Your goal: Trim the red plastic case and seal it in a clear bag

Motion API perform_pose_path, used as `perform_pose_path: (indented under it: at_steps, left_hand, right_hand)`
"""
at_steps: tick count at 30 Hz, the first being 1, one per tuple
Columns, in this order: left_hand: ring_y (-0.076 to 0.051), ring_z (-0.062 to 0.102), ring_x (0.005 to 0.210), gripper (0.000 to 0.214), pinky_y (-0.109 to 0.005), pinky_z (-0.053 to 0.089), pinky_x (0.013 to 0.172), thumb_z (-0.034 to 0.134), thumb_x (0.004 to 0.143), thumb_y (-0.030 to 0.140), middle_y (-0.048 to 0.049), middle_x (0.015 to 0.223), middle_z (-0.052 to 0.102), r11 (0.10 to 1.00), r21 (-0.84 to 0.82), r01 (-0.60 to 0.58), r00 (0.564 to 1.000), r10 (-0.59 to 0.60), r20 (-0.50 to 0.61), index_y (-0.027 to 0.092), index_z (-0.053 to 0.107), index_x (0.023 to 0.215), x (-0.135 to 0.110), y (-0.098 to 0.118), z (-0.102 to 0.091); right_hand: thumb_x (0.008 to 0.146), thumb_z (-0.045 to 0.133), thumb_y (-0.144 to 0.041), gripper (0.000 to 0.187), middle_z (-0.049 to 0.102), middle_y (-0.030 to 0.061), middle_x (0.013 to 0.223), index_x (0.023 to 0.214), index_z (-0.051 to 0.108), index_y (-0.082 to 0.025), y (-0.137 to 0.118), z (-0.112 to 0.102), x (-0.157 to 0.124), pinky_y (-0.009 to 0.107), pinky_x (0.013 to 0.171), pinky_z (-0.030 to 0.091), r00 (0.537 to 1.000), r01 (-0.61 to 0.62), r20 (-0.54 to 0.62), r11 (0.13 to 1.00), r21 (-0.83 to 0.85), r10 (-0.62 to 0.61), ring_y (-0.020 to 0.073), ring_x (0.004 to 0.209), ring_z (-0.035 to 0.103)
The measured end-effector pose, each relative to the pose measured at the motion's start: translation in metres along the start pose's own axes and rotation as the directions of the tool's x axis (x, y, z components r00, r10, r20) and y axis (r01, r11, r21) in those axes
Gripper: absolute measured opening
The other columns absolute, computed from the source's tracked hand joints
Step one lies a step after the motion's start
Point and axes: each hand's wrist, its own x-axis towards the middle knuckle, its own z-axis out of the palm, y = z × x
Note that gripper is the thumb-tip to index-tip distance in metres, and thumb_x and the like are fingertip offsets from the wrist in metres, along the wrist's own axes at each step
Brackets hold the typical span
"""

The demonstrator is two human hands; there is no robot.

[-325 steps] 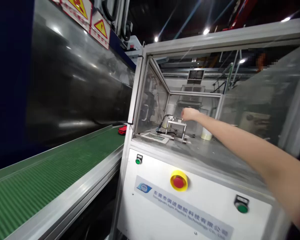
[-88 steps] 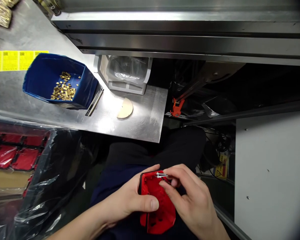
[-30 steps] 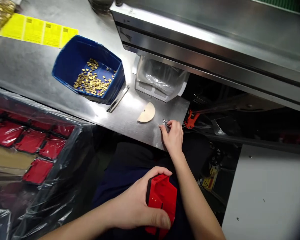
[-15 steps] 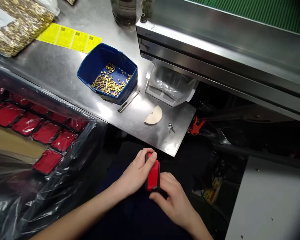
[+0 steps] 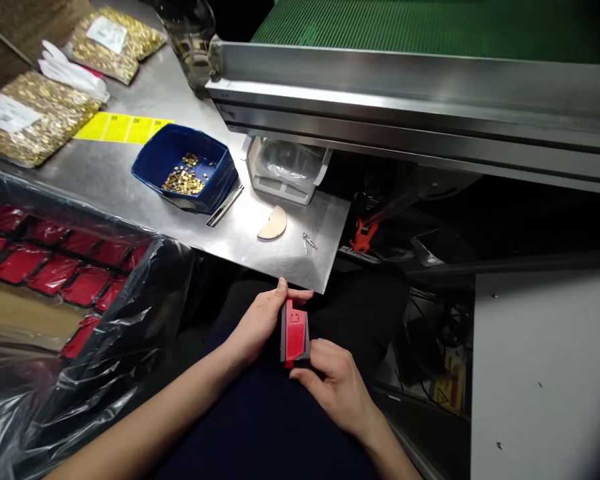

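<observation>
A small red and black plastic housing (image 5: 295, 335) stands between my two hands, over my lap and just below the metal table's corner. My left hand (image 5: 259, 322) grips it from the left and the far end, thumb along its upper edge. My right hand (image 5: 334, 380) closes on its near right corner, fingers on the side and thumb beneath. Two small holes show near its far end; its exact kind is not clear. On the table lie a pale half-round piece (image 5: 273, 223) and some tiny metal pins (image 5: 309, 242).
A blue bin (image 5: 150, 175) with small brass parts sits on the metal table (image 5: 240, 241), a slim cutter (image 5: 225, 206) beside it. Bags of brass parts (image 5: 40, 120) lie behind. Plastic-lined rows of red pieces (image 5: 53, 273) are left; a green conveyor (image 5: 405, 33) runs at upper right.
The view has swung right and up. The housing has turned, so its face with two holes now shows. My left thumb has shifted to the far edge; both hands still hold it.
</observation>
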Motion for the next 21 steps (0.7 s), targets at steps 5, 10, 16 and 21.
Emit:
perform_pose_path:
  at_steps: [5,10,16,21]
  left_hand:
    - [-0.031,0.047,0.140,0.053,-0.041,0.039,0.113,0.058,0.098,0.052,-0.0069,0.154,0.052,0.987,-0.020,-0.161,0.970,0.162,0.181,0.031,0.051,0.147,-0.021,0.000,0.005]
    - [-0.034,0.050,0.135,0.080,-0.044,0.041,0.110,0.074,0.086,0.052,-0.0091,0.149,0.052,0.983,0.041,-0.178,0.918,0.151,0.366,0.031,0.039,0.155,-0.034,0.002,0.004]
    - [-0.035,0.034,0.147,0.045,-0.047,0.026,0.122,0.060,0.096,0.050,-0.0061,0.155,0.044,0.911,0.238,-0.337,0.926,0.275,0.259,0.031,0.063,0.137,-0.030,-0.006,0.010]
    - [-0.032,0.047,0.137,0.049,-0.049,0.031,0.121,0.038,0.105,0.055,-0.0068,0.143,0.056,0.934,0.312,-0.171,0.983,0.143,0.113,0.028,0.078,0.113,-0.018,-0.011,0.017]
  right_hand:
    - [0.099,0.063,-0.039,0.023,0.073,0.0044,0.091,0.091,0.076,-0.021,-0.003,-0.008,-0.008,0.028,0.078,0.049,0.989,-0.016,-0.137,0.962,0.274,0.055,0.0193,0.085,0.067]
    - [0.099,0.064,-0.035,0.021,0.073,0.0034,0.092,0.093,0.077,-0.021,-0.011,-0.015,-0.007,0.027,0.082,0.050,0.984,-0.028,-0.151,0.928,0.371,0.090,0.0192,0.091,0.069]
    - [0.101,0.059,-0.034,0.023,0.072,0.0023,0.089,0.091,0.075,-0.020,-0.017,-0.017,-0.002,0.025,0.076,0.048,0.981,-0.107,-0.125,0.950,0.293,0.149,0.0164,0.084,0.067]
    - [0.099,0.063,-0.032,0.018,0.072,0.0015,0.088,0.093,0.075,-0.020,-0.013,-0.012,0.000,0.024,0.073,0.046,0.972,-0.184,-0.097,0.952,0.246,0.213,0.0154,0.079,0.065]
